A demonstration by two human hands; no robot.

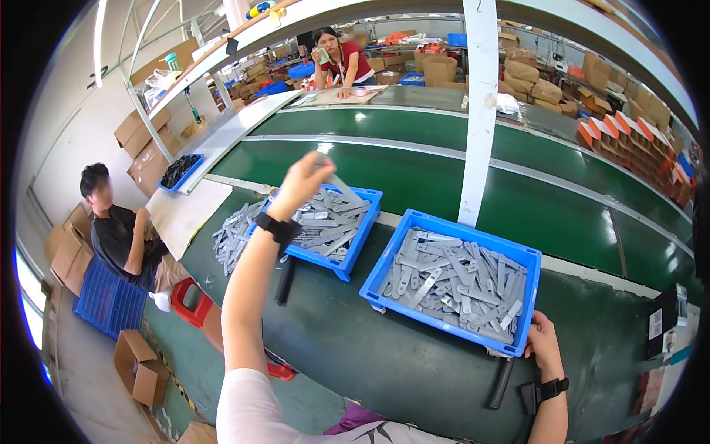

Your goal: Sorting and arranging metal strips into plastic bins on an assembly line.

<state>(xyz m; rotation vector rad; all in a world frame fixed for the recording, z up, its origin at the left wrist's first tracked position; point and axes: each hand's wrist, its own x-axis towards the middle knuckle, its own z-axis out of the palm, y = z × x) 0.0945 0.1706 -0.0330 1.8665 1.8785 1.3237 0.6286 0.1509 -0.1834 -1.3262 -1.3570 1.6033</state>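
My left hand [302, 185] is raised over the left blue tray [360, 235], its fingers closed on a grey flat strip [342, 186] that is slightly blurred. Many similar grey strips [325, 226] fill that tray, and a loose pile of them [235, 235] lies against its left side. In front of me stands a second blue tray [451, 325], also full of grey strips [462, 277]. At its near right corner my right hand [543, 344] grips the rim, with some fingers hidden behind the tray wall.
Black bars [501, 383] stick out from under both trays. A white post [477, 111] rises behind the right tray, before a green conveyor belt [414, 166]. One person [122, 237] sits at the left; another [347, 66] leans on the far table. A black box [665, 322] stands at right.
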